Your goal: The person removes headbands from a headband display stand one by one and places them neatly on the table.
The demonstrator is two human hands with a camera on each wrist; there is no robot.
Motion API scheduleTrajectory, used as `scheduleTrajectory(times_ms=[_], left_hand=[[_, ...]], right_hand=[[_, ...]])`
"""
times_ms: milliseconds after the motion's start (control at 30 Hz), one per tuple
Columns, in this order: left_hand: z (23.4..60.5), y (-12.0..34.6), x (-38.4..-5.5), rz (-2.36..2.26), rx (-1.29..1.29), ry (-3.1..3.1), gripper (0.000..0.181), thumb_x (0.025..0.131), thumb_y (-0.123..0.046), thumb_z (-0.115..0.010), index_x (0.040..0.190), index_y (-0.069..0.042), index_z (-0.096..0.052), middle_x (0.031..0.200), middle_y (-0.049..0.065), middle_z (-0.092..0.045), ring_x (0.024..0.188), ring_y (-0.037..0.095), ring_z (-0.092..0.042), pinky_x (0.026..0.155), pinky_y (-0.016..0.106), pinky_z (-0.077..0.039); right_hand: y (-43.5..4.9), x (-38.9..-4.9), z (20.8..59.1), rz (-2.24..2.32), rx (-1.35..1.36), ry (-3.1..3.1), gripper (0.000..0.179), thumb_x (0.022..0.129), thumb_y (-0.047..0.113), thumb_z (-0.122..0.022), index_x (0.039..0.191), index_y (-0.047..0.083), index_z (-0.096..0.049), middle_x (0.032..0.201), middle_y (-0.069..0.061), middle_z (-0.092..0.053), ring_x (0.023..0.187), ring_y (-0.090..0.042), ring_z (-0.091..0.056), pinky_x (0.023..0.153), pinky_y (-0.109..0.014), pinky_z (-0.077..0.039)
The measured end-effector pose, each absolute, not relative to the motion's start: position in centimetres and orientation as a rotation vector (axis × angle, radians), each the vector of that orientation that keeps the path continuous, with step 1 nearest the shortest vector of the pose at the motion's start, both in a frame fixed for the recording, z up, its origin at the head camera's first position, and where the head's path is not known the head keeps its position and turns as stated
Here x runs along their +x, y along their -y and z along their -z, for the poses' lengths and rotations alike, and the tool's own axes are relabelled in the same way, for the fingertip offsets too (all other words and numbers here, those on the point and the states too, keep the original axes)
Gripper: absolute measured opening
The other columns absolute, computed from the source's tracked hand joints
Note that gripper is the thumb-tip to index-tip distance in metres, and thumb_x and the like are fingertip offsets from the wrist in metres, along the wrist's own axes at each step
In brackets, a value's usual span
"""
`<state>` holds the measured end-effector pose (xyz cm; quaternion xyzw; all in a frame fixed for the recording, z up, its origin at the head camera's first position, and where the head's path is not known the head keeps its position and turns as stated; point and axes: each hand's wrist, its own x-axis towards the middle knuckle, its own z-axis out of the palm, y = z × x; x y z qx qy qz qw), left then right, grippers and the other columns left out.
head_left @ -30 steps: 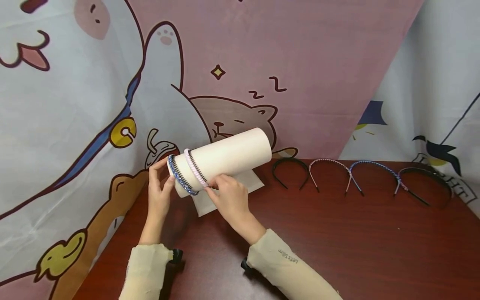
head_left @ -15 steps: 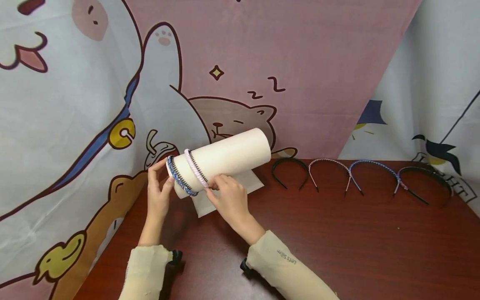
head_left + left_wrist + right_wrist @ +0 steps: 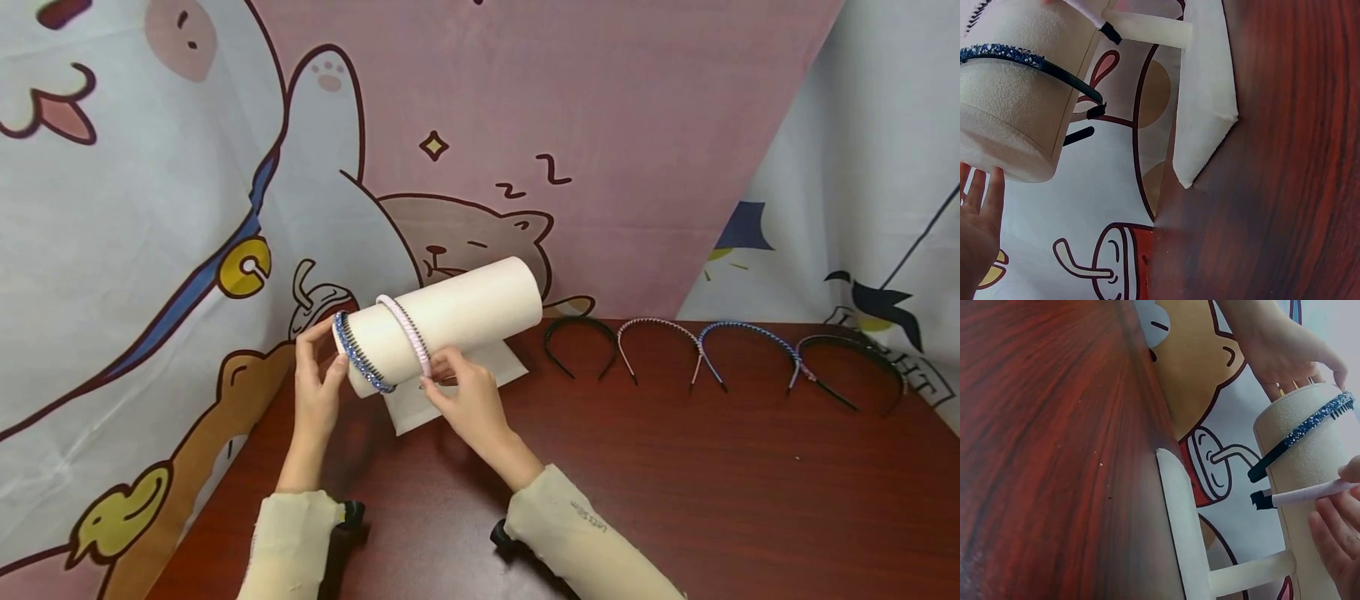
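Note:
A pale pink toothed headband (image 3: 405, 329) sits around the white roll of a headband stand (image 3: 480, 300). My right hand (image 3: 468, 396) pinches its near end between thumb and fingers, also seen in the right wrist view, where the headband's dark tip (image 3: 1262, 500) sticks out. At the roll's left end, a glittery blue headband (image 3: 360, 354) is fitted around it. My left hand (image 3: 315, 387) touches that end, thumb and fingers spread; in the left wrist view straight fingers (image 3: 992, 194) meet the end face. A short post (image 3: 1154, 30) joins the roll to its flat base (image 3: 1207, 94).
On the dark red table (image 3: 675, 500), several headbands stand in a row at the back right: a black one (image 3: 577, 321), a pink one (image 3: 660, 322), a blue one (image 3: 750, 327) and a dark one (image 3: 855, 340). A cartoon-printed cloth (image 3: 637, 167) hangs behind.
The pale pink headband has slid a little to the right along the roll, away from the blue one, with my right hand moving along. My left hand has stayed at the roll's end.

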<state>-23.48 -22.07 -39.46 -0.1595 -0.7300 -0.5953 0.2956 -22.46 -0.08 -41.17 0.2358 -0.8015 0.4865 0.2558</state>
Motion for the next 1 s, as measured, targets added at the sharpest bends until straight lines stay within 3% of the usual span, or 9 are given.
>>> scheduleTrajectory(times_ms=[233,467,767,1000], left_hand=[[39.5,22.0,-23.5,1.586,-0.423,1.947,0.054,0.09,-0.012,-0.054,0.142,-0.001,-0.042,0.143,0.0,-0.048,0.133,0.012,-0.044,0.107,0.019,-0.039],[39.5,22.0,-23.5,1.59,-0.426,1.95,0.054,0.091,-0.013,-0.053,0.143,-0.001,-0.042,0.144,0.0,-0.047,0.133,0.013,-0.044,0.108,0.02,-0.039],[39.4,22.0,-23.5,1.596,-0.428,1.951,0.054,0.091,-0.013,-0.053,0.143,-0.001,-0.042,0.146,0.004,-0.046,0.133,0.012,-0.043,0.108,0.019,-0.039],[39.4,22.1,-23.5,1.591,-0.402,1.968,0.055,0.091,-0.012,-0.053,0.144,-0.002,-0.041,0.146,0.001,-0.046,0.134,0.011,-0.042,0.107,0.02,-0.039]], right_hand=[[-0.8,-22.8,41.6,-1.527,0.579,2.118,0.012,0.084,0.007,-0.076,0.094,0.007,-0.07,0.09,-0.007,-0.077,0.088,-0.021,-0.074,0.074,-0.027,-0.06],[-2.4,-23.5,41.6,-1.634,0.457,2.093,0.011,0.086,0.01,-0.075,0.094,0.005,-0.071,0.092,-0.01,-0.077,0.089,-0.023,-0.075,0.072,-0.024,-0.059],[-5.3,-24.4,41.4,-1.611,0.336,2.057,0.011,0.083,0.01,-0.078,0.092,0.004,-0.072,0.089,-0.012,-0.077,0.087,-0.025,-0.075,0.073,-0.031,-0.061],[-7.8,-25.0,41.1,-1.591,0.228,2.046,0.014,0.084,0.011,-0.078,0.093,0.003,-0.073,0.09,-0.013,-0.077,0.083,-0.026,-0.074,0.068,-0.015,-0.054]])
